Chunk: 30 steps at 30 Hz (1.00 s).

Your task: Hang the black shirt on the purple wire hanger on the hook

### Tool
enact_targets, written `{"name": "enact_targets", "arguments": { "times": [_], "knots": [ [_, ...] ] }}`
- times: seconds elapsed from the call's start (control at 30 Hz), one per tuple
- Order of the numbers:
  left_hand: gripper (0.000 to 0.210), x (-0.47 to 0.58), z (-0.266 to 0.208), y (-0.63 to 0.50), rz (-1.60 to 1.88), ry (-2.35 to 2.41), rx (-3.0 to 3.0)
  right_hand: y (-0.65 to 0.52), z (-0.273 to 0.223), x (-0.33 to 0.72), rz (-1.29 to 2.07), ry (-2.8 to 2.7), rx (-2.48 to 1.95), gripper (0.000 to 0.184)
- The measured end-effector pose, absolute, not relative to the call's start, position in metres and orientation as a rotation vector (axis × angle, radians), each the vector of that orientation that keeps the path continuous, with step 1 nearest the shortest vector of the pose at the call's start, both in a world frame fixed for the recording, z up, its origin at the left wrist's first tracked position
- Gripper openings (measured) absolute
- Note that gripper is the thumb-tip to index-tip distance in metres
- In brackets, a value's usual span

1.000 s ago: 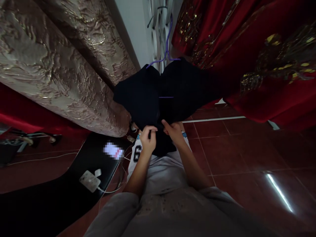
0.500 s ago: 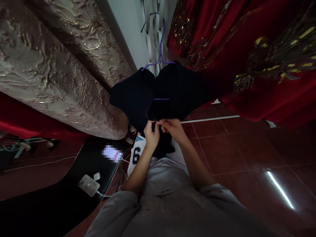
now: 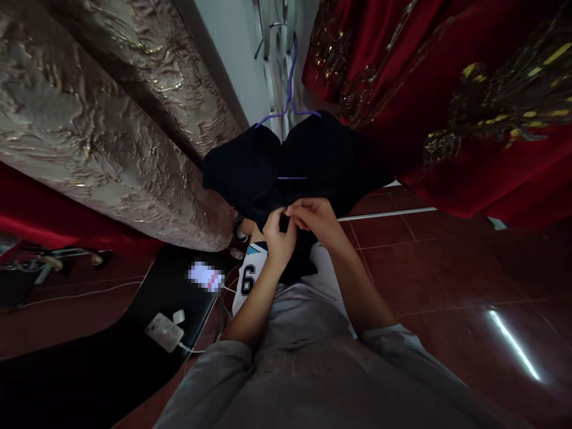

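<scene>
A dark garment (image 3: pixel 241 167) hangs from a purple hanger (image 3: pixel 289 106), its lower part draped down to my lap. My left hand (image 3: pixel 280 235) pinches the front edge of the cloth, thumb and forefinger together. Right beside it, my right hand (image 3: pixel 315 217) is closed at the same spot, with bent fingers and the fingertips nearly touching the left ones. Any small part between the fingertips, such as a button, is too dark and tiny to make out.
Shiny beige fabric (image 3: pixel 134 119) hangs on the left, red sequined cloth (image 3: pixel 447 119) on the right. A black bench (image 3: pixel 111 351) at lower left carries a lit phone (image 3: pixel 205 276) and a white power bank (image 3: pixel 164 332) with cables. A white bar (image 3: pixel 388 214) crosses the tiled floor.
Both hands have risen slightly along the garment's front, still pinching close together. The lower cloth has shifted up a little with them.
</scene>
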<state>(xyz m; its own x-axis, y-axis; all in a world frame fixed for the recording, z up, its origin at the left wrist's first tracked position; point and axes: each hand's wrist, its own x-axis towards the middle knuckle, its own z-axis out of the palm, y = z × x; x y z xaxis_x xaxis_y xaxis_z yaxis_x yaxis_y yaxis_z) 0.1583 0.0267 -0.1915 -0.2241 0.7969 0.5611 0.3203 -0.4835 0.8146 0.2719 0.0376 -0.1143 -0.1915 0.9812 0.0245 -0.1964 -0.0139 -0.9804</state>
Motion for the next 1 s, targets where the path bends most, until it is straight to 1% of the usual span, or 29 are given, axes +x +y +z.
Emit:
{"name": "enact_targets", "arguments": {
  "times": [0.03, 0.13, 0.2, 0.27, 0.37, 0.43, 0.5, 0.57, 0.63, 0.7, 0.73, 0.77, 0.83, 0.9, 1.0],
  "knots": [
    [0.006, 0.158, -0.192, 0.027, 1.724, 1.365, 1.674, 0.034, -0.123, 0.269, 1.438, -1.194, -0.960, 0.015],
    [0.009, 0.154, -0.197, 0.029, 1.652, 1.398, 1.725, 0.034, -0.128, 0.268, 1.375, -1.155, -0.982, 0.014],
    [0.007, 0.150, -0.206, 0.031, 1.563, 1.399, 1.813, 0.043, -0.116, 0.272, 1.285, -1.091, -0.994, 0.013],
    [0.011, 0.146, -0.219, 0.034, 1.421, 1.399, 1.907, 0.056, -0.096, 0.277, 1.180, -1.027, -0.980, 0.014],
    [0.017, 0.140, -0.238, 0.038, 1.260, 1.365, 1.979, 0.077, -0.068, 0.282, 1.052, -1.022, -0.918, 0.021],
    [0.018, 0.135, -0.238, 0.038, 1.184, 1.331, 2.006, 0.085, -0.058, 0.283, 1.019, -1.052, -0.885, 0.026],
    [0.015, 0.131, -0.221, 0.039, 1.107, 1.256, 2.037, 0.088, -0.055, 0.282, 1.005, -1.061, -0.866, 0.029],
    [0.014, 0.127, -0.188, 0.043, 1.117, 1.137, 2.051, 0.085, -0.054, 0.281, 0.999, -1.068, -0.855, 0.030],
    [0.025, 0.126, -0.146, 0.052, 1.316, 1.033, 2.030, 0.081, -0.050, 0.281, 1.007, -1.099, -0.849, 0.030],
    [0.033, 0.127, -0.106, 0.065, 1.605, 1.008, 2.039, 0.077, -0.045, 0.280, 1.007, -1.165, -0.854, 0.029],
    [0.032, 0.129, -0.090, 0.072, 1.697, 1.000, 2.071, 0.076, -0.044, 0.280, 0.993, -1.200, -0.865, 0.028],
    [0.028, 0.132, -0.077, 0.078, 1.717, 0.991, 2.119, 0.077, -0.044, 0.279, 0.967, -1.230, -0.884, 0.027],
    [0.023, 0.139, -0.060, 0.086, 1.693, 0.983, 2.194, 0.081, -0.052, 0.279, 0.886, -1.266, -0.943, 0.023],
    [0.023, 0.143, -0.052, 0.087, 1.680, 0.985, 2.208, 0.088, -0.071, 0.278, 0.805, -1.277, -1.041, 0.021],
    [0.024, 0.128, -0.048, 0.092, 1.893, 1.056, 2.120, 0.092, -0.109, 0.274, 0.794, -1.315, -1.229, 0.024]
  ]
}}
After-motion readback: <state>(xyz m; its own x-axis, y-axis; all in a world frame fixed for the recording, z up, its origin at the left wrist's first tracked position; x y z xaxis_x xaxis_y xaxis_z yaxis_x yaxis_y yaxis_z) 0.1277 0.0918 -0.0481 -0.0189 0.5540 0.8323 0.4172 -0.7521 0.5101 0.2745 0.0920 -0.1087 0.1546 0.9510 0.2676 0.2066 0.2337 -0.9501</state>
